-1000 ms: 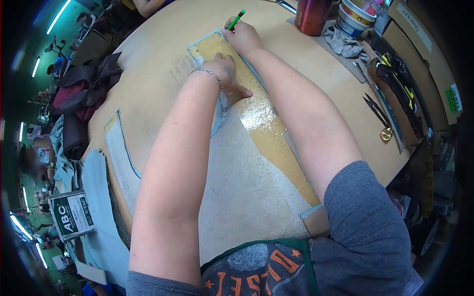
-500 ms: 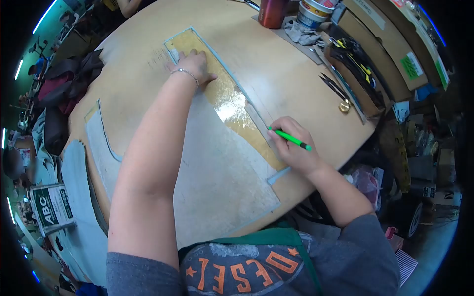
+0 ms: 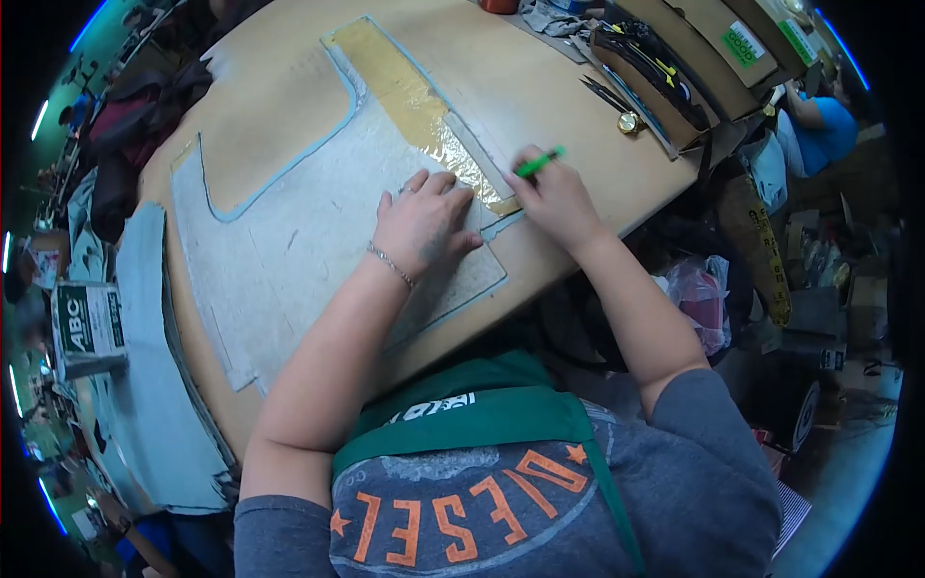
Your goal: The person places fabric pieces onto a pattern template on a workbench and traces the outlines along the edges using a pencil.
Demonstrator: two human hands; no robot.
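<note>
A green pen [image 3: 543, 160] is pinched between the thumb and fingers of the right hand [image 3: 557, 197], while the left hand [image 3: 421, 226] is laid palm down with its fingers somewhat spread, apparently so that slipping is resisted close to the pen. Whether contact is made by the pen's tip cannot be told.

Below both hands, the work is carried by a tan table [image 3: 501, 77], whose broad top allows everything to be laid flat. Directly under the left hand, and just beside the pinch, a grey pattern template [image 3: 289, 231] is spread, its right edge probably left uncovered so that it can be reached by the pen. Well to the left of the left hand, blue-grey sheets [image 3: 159, 414] are piled, seemingly out of the way. Beyond the left fingers, the template's long arm is covered by yellow film [image 3: 385, 82], perhaps as reinforcement. Beyond the pinch, tools are gathered in a cardboard tray [image 3: 672, 133]. An ABC tin [image 3: 89, 323] is set on the sheets, possibly as a weight. Just beyond the pinch, a narrow grey strip [image 3: 477, 154] is aligned along the film. Between pinch and tray, black snips [image 3: 602, 93] are placed, presumably within reach.
</note>
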